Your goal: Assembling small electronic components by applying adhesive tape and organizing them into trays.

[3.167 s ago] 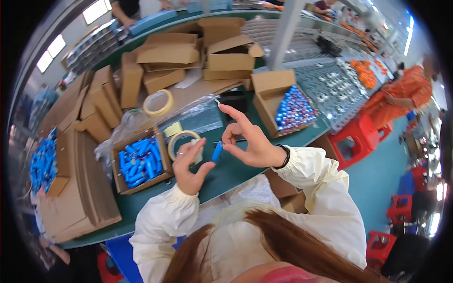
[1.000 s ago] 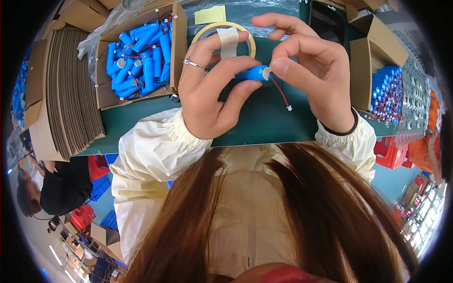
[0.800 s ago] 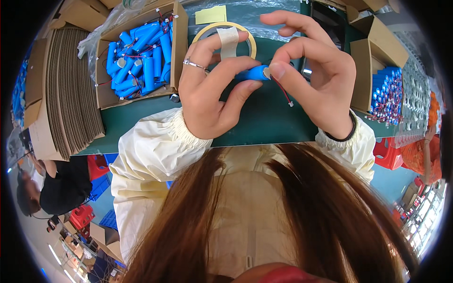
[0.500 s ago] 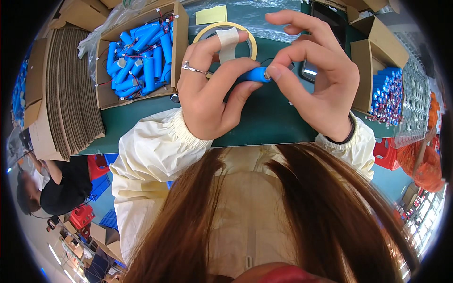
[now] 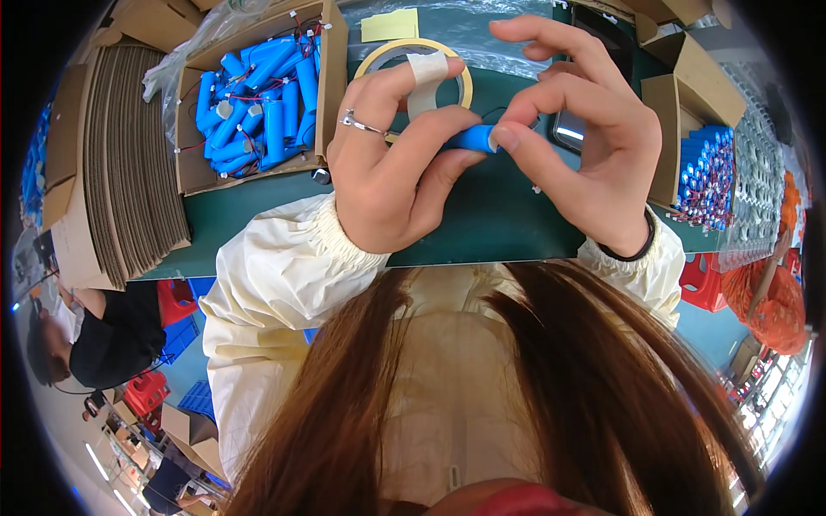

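A blue cylindrical battery lies level in front of me, above the dark green table. My left hand pinches its left part between thumb and forefinger; most of that end is hidden by the fingers. A short strip of pale tape hangs stuck to another finger of this hand. At the battery's right end, the thumb and forefinger of my right hand press together on the tip, and the other fingers are spread away. A thin dark wire shows just behind the battery. Behind my left hand lies a roll of cream tape.
At the left, a cardboard box holds many loose blue batteries with wires, beside stacked cardboard sheets. On the right stands another box with batteries in rows. A dark phone-like device lies behind my right hand, and yellow paper farther back.
Both hands and the battery have shifted slightly right. My right thumb and forefinger have come onto the battery's end, where its grey end face showed before.
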Demonstrator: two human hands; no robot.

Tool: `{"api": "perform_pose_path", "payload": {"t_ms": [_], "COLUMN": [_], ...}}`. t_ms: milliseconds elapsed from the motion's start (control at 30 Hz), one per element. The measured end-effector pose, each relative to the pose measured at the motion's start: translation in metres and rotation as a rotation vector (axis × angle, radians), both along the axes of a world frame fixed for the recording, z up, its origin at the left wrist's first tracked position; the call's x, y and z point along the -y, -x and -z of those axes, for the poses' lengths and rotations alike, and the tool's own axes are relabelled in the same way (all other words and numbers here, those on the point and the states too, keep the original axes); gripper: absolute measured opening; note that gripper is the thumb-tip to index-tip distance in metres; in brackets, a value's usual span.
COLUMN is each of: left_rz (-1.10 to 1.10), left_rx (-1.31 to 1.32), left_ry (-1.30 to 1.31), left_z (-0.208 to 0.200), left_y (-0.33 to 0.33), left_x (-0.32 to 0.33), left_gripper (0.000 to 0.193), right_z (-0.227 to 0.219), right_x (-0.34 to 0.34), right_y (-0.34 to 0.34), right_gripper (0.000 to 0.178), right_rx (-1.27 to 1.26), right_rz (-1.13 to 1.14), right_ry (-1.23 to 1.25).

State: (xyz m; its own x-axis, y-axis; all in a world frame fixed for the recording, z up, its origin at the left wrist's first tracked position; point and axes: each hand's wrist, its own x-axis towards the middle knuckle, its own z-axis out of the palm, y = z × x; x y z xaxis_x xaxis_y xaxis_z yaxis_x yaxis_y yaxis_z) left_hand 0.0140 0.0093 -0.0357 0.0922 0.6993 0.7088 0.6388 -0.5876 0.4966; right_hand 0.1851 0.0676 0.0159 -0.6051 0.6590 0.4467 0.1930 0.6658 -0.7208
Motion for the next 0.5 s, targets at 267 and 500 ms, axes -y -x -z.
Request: {"api": "perform_pose_path", "payload": {"t_ms": [267, 500], "left_rz": [0.007, 0.008], "left_rx": [-0.053, -0.066], "left_ry": [-0.004, 0.023], "left_z": [-0.0065, -0.0076], "left_y": [-0.0027, -0.0015], "left_x": [0.0019, 0.0038], "left_gripper": [0.029, 0.030], "right_z": [0.0021, 0.0063], "right_x": [-0.0030, -0.0080], "right_y": [-0.0019, -0.0009], "right_gripper": [0.011, 0.024], "right_rx": [-0.019, 0.053], "right_rz": [-0.057, -0.078], "right_ry": [0.156, 0.295]}}
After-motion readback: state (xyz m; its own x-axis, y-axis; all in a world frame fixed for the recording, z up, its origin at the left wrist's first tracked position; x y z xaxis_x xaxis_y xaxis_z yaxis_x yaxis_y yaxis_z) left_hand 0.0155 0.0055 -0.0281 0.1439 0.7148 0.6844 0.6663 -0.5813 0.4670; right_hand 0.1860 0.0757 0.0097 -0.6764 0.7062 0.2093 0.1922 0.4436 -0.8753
